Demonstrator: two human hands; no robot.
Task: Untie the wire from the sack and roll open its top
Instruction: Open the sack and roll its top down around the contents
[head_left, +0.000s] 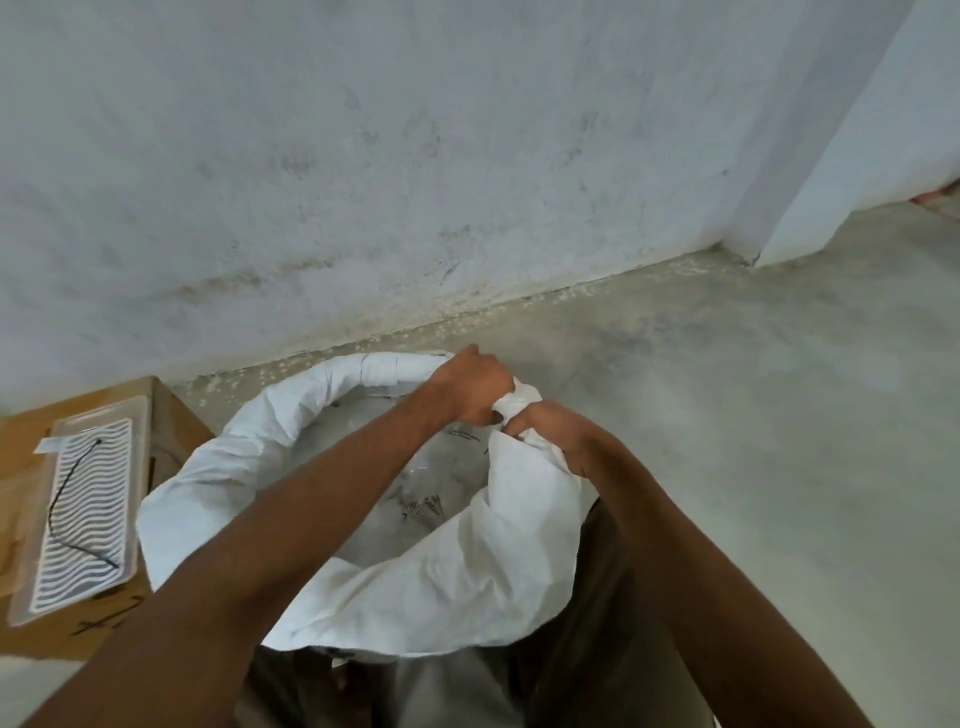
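White sack (415, 587) open, rim rolled, black wire (72, 512) lying apart on tray

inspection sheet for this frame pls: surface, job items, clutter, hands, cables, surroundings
Surface: bare concrete floor, pale grit along the wall base.
Job's things: white sack open, far and left rim already rolled, near-right part still loose; black wire off the sack, lying on a wavy-patterned tray.
Clutter: cardboard box under the tray, left of the sack.
Grippers: left hand and right hand both gripping the rim fabric at the far right.
Cables: nothing seen apart from the wire.
Surroundings: stained white wall.
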